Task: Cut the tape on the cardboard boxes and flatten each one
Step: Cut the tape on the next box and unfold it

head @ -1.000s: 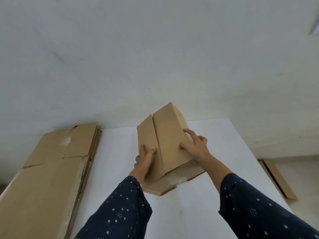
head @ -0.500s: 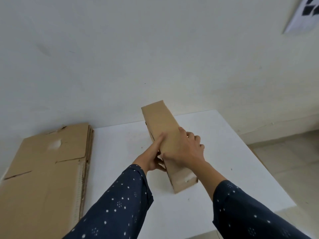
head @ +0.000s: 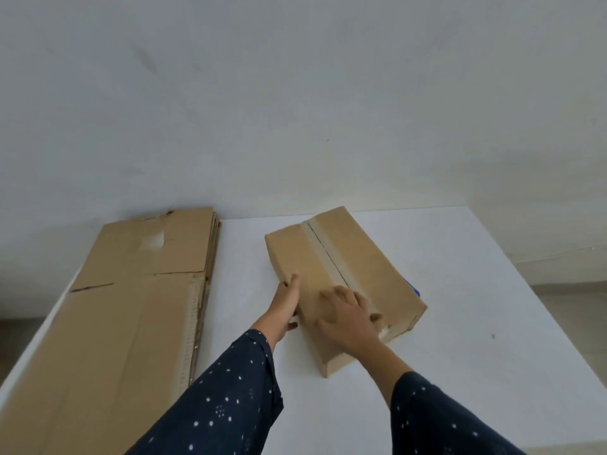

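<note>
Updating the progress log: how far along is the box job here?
Done: a stack of flattened cardboard lies on the table, left side. In hand: one unflattened box, seam up, with the left hand against its side and the right hand flat on top. Left: flatten this box; whether its tape strip is already cut I cannot tell.

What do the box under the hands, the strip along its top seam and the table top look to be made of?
The box looks like matte brown cardboard, with folded flaps meeting at a seam. The strip is probably plastic packing tape, paler than the board; blur leaves it open. The table top is smooth and white, perhaps laminate or painted board.
</note>
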{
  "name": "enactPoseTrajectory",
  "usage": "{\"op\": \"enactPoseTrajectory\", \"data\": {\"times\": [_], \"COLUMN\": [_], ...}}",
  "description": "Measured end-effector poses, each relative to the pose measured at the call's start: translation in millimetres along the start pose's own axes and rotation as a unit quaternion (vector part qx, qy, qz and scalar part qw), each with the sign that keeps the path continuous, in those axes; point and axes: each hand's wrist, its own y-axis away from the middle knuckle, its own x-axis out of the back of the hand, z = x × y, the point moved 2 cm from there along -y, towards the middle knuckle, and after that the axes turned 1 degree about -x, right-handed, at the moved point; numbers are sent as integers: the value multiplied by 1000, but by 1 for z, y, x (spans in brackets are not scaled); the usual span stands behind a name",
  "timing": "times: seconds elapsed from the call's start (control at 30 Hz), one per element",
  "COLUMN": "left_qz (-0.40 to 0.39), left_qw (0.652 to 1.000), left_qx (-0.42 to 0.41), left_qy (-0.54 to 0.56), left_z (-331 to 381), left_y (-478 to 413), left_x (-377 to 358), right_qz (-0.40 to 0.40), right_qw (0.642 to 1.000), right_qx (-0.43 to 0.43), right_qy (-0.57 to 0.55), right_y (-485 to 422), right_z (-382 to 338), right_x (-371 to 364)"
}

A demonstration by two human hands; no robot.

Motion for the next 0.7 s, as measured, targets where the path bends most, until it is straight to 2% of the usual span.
{"op": "enactPoseTrajectory", "data": {"times": [0.07,0.17,0.3,0.47,0.57,0.63,0.7], "left_qz": [47,127,190,269,296,298,297], "left_qw": [997,974,923,840,812,811,814], "left_qx": [-48,-144,-170,-228,-257,-262,-264], "left_qy": [-40,-122,-289,-412,-433,-430,-424], "left_z": [5,19,39,32,27,26,27], "left_y": [-14,-35,-64,-85,-90,-91,-91], "left_x": [0,-4,-14,-28,-30,-30,-31], "right_qz": [4,40,142,191,129,57,27], "right_qw": [1000,999,985,968,974,985,989], "right_qx": [5,0,-12,-87,-141,-148,-147], "right_qy": [7,-33,-102,-138,-123,-63,-6], "right_y": [-3,-17,-58,-122,-157,-171,-180], "right_z": [1,9,35,104,148,170,184], "right_x": [-5,8,48,82,83,76,65]}}
